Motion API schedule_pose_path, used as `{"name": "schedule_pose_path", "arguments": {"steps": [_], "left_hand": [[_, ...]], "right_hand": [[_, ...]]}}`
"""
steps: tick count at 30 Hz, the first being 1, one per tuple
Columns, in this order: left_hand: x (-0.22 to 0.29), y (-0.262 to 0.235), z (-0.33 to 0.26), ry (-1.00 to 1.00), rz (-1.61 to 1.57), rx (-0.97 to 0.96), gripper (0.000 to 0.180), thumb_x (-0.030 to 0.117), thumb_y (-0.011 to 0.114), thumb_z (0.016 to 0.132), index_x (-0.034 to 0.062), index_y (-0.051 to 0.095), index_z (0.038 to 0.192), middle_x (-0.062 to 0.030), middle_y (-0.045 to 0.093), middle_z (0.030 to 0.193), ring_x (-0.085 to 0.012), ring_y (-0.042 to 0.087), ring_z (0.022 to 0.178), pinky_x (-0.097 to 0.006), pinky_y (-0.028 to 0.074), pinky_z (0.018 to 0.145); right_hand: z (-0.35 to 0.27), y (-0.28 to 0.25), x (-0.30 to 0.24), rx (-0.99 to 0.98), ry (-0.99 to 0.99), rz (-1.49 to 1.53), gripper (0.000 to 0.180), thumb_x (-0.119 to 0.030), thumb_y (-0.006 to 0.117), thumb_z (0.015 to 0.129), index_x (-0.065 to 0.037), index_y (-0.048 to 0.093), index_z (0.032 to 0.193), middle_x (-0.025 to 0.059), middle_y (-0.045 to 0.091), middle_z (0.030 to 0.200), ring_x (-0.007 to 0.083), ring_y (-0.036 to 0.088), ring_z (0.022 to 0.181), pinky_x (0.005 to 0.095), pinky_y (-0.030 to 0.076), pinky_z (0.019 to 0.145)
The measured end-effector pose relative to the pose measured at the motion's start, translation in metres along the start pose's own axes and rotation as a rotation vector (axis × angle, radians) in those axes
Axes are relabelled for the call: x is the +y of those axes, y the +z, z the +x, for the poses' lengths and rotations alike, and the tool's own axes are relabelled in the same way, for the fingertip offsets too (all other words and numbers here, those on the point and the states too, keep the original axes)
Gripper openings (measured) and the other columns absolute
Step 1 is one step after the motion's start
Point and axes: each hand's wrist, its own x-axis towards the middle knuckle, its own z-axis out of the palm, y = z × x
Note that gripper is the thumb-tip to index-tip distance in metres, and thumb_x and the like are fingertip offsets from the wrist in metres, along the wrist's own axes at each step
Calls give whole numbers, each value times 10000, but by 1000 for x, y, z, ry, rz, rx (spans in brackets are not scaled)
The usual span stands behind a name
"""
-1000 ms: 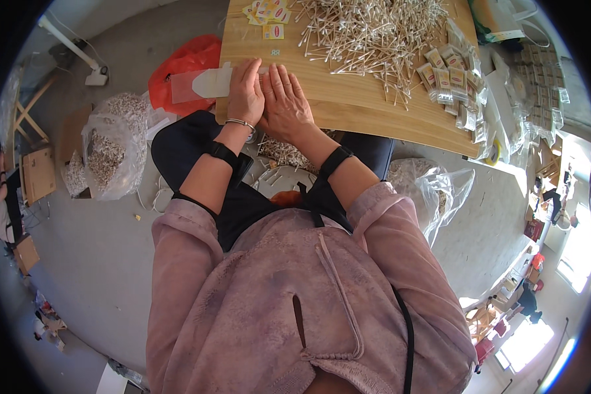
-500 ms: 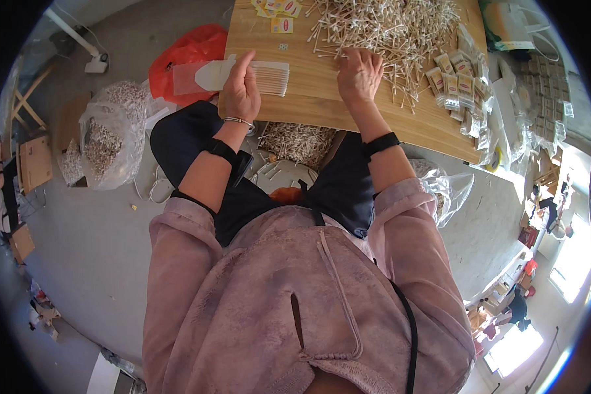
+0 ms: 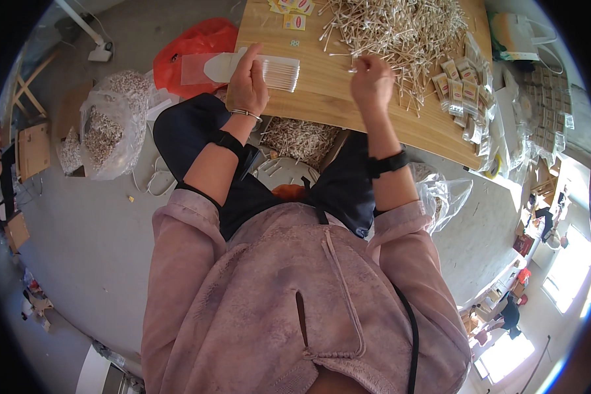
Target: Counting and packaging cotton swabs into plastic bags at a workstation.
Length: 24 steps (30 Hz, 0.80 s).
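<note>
My left hand (image 3: 248, 85) is closed round a clear plastic sleeve (image 3: 197, 69) with a white card (image 3: 222, 67) in it. A flat row of cotton swabs (image 3: 281, 73) shows beyond my fingers, at the sleeve's right end. My right hand (image 3: 374, 85) hovers over the wooden table (image 3: 325, 98), its fingers pinched together. A small white tip, seemingly of a cotton swab, shows at the fingertips; the rest is hidden. Just beyond that hand spreads a big loose heap of cotton swabs (image 3: 400, 29).
Filled small packets (image 3: 463, 88) lie at the table's right side. Yellow-and-white cards (image 3: 295, 22) sit at the far left, by a small pale green piece (image 3: 295, 43). A red plastic bag (image 3: 197, 49) and clear bags of swabs (image 3: 105, 134) stand left; a swab-filled box (image 3: 302, 139) is below.
My right hand has drawn back from the heap's edge toward me and turned, its fingers now pinched. The left hand keeps its hold on the sleeve. The whole view has shifted slightly.
</note>
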Motion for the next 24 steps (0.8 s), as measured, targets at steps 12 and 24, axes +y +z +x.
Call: {"name": "schedule_pose_path", "arguments": {"steps": [12,24], "left_hand": [[2,3,1,89,-51,6,315,58,428,944,39,523,1244,-192,578,1207,-322,549,1143,-355,440,939],[7,-3,2,-2,-116,-87,339,127,376,985,4,505,1273,-147,574,1235,-229,523,1171,-299,381,988]], "right_hand": [[-32,57,-67,39,-258,100,121,-112,605,812,-97,674,911,86,593,990,304,508,967,393,411,878],[-48,78,-81,20,-289,690,335,7,451,892,22,474,1227,219,516,1272,383,458,1228,419,375,1013]]}}
